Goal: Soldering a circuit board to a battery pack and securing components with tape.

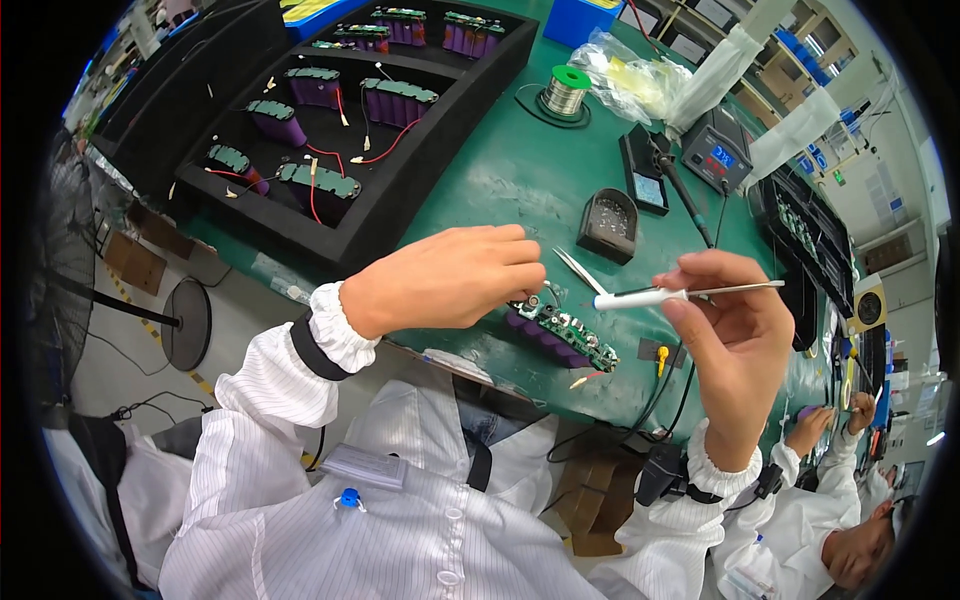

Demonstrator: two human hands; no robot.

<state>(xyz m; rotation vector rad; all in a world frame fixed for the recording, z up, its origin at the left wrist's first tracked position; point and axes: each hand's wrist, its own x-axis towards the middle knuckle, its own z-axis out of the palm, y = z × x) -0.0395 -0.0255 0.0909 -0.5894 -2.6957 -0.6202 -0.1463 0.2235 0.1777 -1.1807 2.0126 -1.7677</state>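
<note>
My left hand (455,278) is closed at the left end of a battery pack (560,338) of purple cells with a green circuit board on top. Its fingertips are partly hidden behind the knuckles. In my right hand (735,340), raised to the right of the pack, is a screwdriver (645,298) with a white handle. The handle's blue-tipped end points left toward the pack, and the thin metal shaft points right. Metal tweezers (578,270) lie on the green mat just behind the pack. A short wire with a pale end sticks out at the pack's near side.
A black foam tray (385,215) at the left holds several purple packs with wires. Behind my hands are a solder spool (566,92), a black dish (608,224), a soldering iron (685,190) and its station (716,155). A co-worker's hands (812,430) are at far right.
</note>
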